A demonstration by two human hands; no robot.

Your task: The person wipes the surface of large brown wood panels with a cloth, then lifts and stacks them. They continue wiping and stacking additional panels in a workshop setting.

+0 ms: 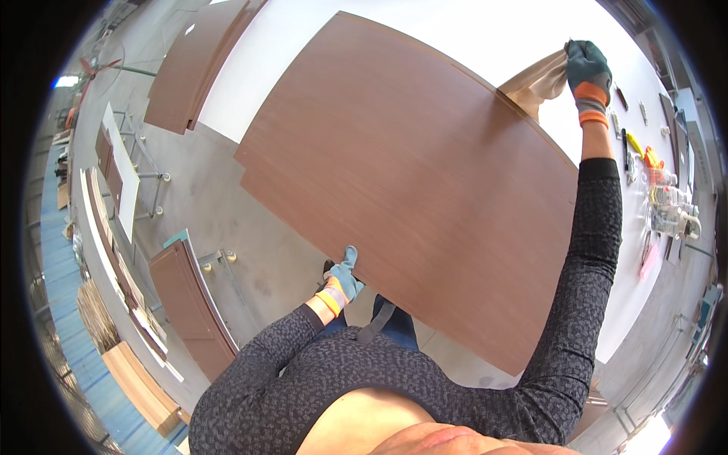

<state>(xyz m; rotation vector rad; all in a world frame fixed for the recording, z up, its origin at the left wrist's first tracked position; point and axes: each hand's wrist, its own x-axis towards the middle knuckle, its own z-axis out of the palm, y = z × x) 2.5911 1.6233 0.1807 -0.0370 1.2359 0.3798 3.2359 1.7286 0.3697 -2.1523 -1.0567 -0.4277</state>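
Observation:
A large brown panel (409, 174) lies in front of me on a white tabletop, its near edge jutting toward my body. My left hand (345, 282), in a grey-green work glove with an orange cuff, is at the near edge. Its thumb lies along the edge from above, while the other fingers are mostly hidden. At the far right, my right hand (589, 68), gloved alike, is stretched out beyond the panel's far edge. It is closed around a bunched tan cloth (537, 82), which hangs from it down to that edge.
Bottles (671, 208), an orange item (652, 158), a yellow-handled tool (634, 144) and small parts line the table's right side. More brown panels (199, 61) are stacked at the far left. Wheeled racks, leaning panels (193, 303) and wooden boards (140, 387) stand on the left.

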